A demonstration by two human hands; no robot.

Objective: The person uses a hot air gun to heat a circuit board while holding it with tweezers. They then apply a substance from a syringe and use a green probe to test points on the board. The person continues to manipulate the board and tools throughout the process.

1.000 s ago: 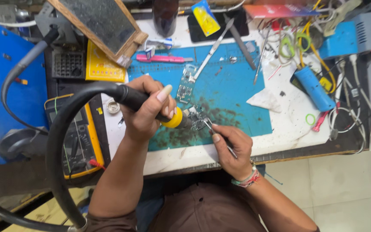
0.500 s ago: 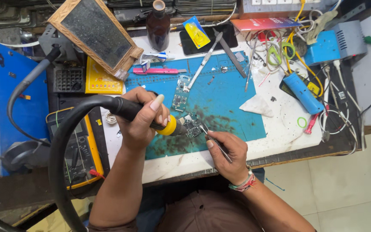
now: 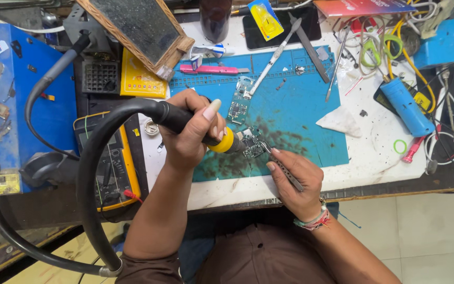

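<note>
My left hand [image 3: 191, 127] grips the black handle of a hot-air tool [image 3: 226, 142] with a yellow collar; its thick black hose [image 3: 88, 179] loops down to the left. The nozzle points at a small green circuit board [image 3: 253, 145] on the blue work mat [image 3: 300, 121]. My right hand [image 3: 295, 176] holds metal tweezers [image 3: 282, 167], and their tips touch the board's right edge. A second green circuit board [image 3: 239, 103] lies on the mat just above my left hand.
A yellow multimeter [image 3: 109, 160] sits left of the mat. A wood-framed panel [image 3: 135, 29], a pink knife [image 3: 211, 69], metal hand tools [image 3: 274, 57], a blue cylinder [image 3: 406, 107], a white tissue [image 3: 340, 121] and tangled wires [image 3: 395, 42] crowd the bench.
The view has shifted slightly, so the bench sits a little lower in frame. Both hands stay on the small board, with the hot-air tool and tweezers held in the same way.
</note>
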